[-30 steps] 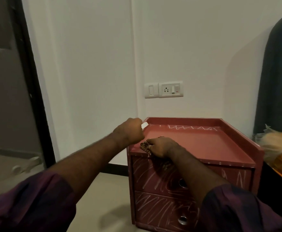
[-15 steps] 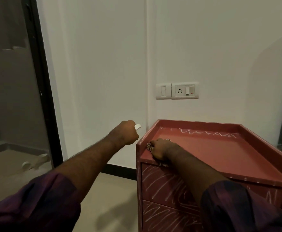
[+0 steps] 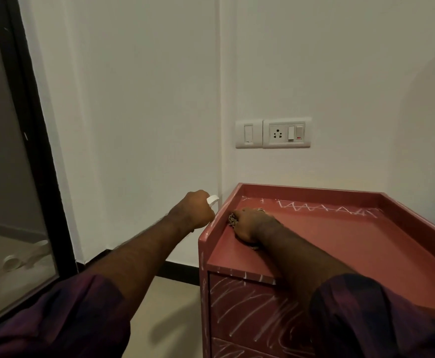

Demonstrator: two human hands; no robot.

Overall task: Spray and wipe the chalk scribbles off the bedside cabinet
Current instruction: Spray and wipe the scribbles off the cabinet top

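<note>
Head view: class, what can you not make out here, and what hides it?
Head view, spray bottle: only a white tip shows; the left hand covers the rest.
Cloth: mostly under the right hand.
Lower drawer: cut off by the bottom edge.

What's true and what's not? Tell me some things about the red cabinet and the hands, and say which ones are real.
1. The right hand holds a cloth on the cabinet top. True.
2. The left hand is empty. False: it grips what looks like a spray bottle; only its white top shows.
3. The drawer fronts are clean. False: chalk scribbles cover them.
4. A zigzag chalk line runs along the back of the top. True.
5. A plug sits in the wall socket. False: nothing is plugged in.
</note>
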